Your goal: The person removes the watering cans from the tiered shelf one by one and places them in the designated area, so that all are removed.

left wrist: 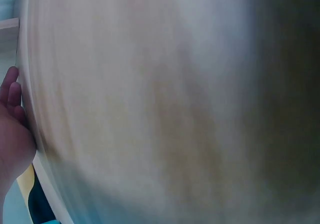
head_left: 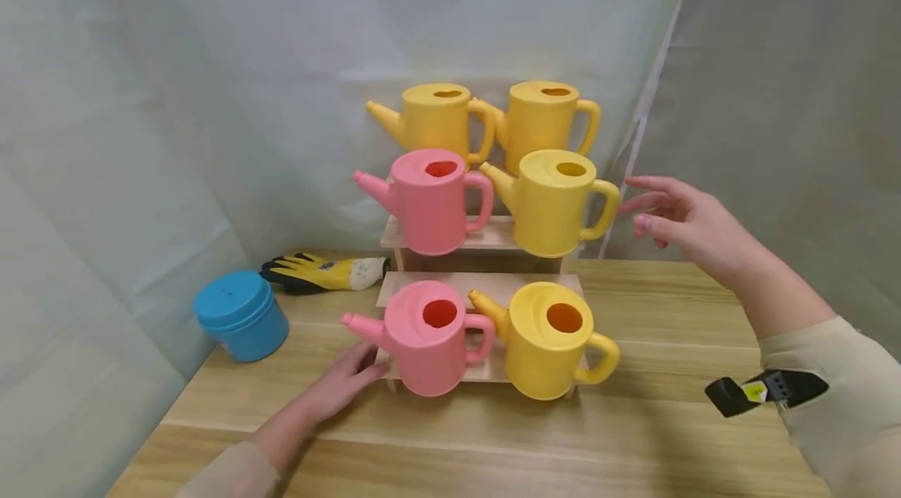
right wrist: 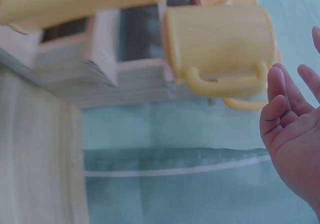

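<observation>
Six watering cans stand in pairs on a stepped wooden rack. The lowest tier bears a pink can and a yellow can; the middle tier, a pink can and a pale yellow can. Two yellow cans are at the top. My left hand lies low at the rack's front left, fingertips partly hidden below the pink spout; in the left wrist view the hand has slightly bent fingers. My right hand hovers empty, right of the pale yellow handle, fingers loosely bent.
On the left of the wooden table stands a blue lidded tub. A yellow and black glove lies behind it, left of the rack. Pale cloth hangs behind and on the left, with grey cloth at the right.
</observation>
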Available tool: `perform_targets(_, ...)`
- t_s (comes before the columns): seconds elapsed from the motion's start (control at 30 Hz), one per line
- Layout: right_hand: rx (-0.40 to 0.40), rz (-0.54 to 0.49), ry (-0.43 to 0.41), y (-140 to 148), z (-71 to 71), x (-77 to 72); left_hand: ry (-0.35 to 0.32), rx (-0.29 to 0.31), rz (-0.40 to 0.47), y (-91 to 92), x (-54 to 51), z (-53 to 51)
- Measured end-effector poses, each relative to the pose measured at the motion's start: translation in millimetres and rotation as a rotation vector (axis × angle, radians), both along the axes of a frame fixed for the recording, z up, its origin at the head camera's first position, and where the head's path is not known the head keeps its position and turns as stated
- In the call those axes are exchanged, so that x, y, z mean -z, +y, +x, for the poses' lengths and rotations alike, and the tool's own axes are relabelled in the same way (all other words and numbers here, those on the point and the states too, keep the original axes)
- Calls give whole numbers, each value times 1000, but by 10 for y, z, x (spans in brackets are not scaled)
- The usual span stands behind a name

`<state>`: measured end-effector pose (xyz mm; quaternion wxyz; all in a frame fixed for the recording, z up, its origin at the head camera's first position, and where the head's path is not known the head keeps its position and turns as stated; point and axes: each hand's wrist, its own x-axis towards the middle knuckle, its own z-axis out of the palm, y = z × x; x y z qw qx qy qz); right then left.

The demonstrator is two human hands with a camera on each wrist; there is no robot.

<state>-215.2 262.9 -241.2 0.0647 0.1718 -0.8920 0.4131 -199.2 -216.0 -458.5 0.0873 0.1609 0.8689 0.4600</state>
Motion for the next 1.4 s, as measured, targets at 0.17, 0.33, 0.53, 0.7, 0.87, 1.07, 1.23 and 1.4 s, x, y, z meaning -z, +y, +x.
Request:
perform_targets(0.17,135,5,45,28,-203,-147,54,-3,-3,9,8,9)
perform_targets(0.33,261,-91,53,95,-403,-236,89,-22,-10,21,38,13)
perform_targets(0.53,295,-152,20,19,-631,-340,84,-56,-28,4,44,34)
perform_targets(0.7,284,-171,-19,-104,-813,-400,47,-84,-32,-19,43,55)
perform_targets(0.87,279,-119,-79,-164,-938,-469,22,-83,-23,5,46,48)
perform_targets(1.07,248,-58,-136,-228,-1068,-508,10,-70,-11,54,37,81)
perform_targets(1.23,237,-61,-130,-230,-1154,-543,11,-87,-5,123,20,81)
perform_targets(1.4,224,-35,-139,-184,-1202,-567,-30,-91,-36,224,11,60)
